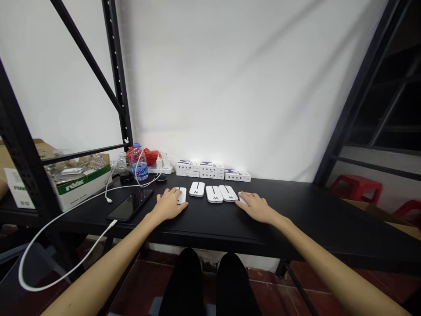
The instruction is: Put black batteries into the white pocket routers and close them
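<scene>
My left hand is at the left end of a row of several flat white rounded devices, its fingers and thumb around the leftmost white device. At the right end, my right hand has its fingers and thumb on another white device, mostly hidden beneath it. Between the hands lie a single white device and, closer to my right hand, two more side by side, a left one and a right one. Each of these three bears a dark stripe and a zigzag logo.
Small white boxes stand against the wall on the black table. Leftward are a water bottle, a power strip, a dark phone, white cables and a filled carton. Black rack posts frame the table.
</scene>
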The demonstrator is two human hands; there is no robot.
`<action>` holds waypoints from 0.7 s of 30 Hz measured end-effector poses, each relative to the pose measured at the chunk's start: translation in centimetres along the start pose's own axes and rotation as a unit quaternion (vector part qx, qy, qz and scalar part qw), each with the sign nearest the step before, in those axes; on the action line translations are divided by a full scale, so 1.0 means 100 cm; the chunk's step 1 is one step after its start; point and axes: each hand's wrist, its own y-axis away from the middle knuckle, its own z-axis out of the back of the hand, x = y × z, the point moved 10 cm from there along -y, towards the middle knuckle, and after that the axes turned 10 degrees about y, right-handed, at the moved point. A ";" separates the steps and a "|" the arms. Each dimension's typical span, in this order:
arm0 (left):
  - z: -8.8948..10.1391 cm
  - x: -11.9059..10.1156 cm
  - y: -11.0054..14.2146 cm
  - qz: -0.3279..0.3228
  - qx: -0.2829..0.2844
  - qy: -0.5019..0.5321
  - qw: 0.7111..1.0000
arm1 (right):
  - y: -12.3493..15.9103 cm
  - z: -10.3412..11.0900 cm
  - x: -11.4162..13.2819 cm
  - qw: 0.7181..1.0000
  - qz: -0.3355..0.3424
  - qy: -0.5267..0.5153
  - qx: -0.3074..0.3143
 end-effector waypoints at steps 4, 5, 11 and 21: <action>0.005 -0.018 0.042 -0.044 0.003 0.032 0.999 | 0.038 0.006 0.020 0.999 0.046 -0.016 0.004; 0.003 -0.026 0.049 -0.059 0.009 0.045 0.997 | 0.044 0.007 0.029 0.998 0.065 -0.025 0.004; -0.016 -0.077 0.052 -0.126 0.028 0.064 0.990 | 0.044 0.013 0.086 0.987 0.151 -0.060 -0.012; -0.022 -0.091 0.010 -0.140 0.028 0.046 0.989 | 0.019 0.028 0.096 0.978 0.166 -0.100 -0.082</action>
